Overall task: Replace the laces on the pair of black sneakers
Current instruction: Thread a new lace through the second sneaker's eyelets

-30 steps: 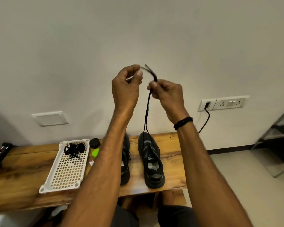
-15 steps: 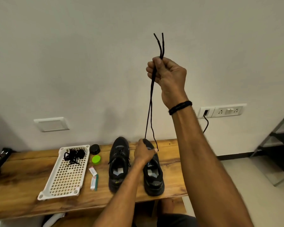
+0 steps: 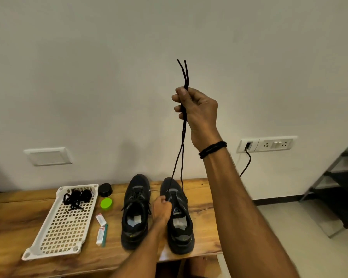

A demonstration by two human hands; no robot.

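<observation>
- Centre frame, right hand (image 3: 197, 111) fists both lace (image 3: 182, 141) strands, open wall (image 3: 88, 77) all around.
- Lower centre, left hand (image 3: 162, 207) grips the right-side shoe (image 3: 180, 223), heel near the bench (image 3: 207, 197) front edge.

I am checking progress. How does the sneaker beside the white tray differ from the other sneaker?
The tray-side sneaker is laced across its eyelets; from the other sneaker two strands of lace rise into the grip of the right hand. The left hand holds the other sneaker; no hand touches the tray-side sneaker. Both are black and stand side by side on the wooden bench, toes towards the wall.
</observation>
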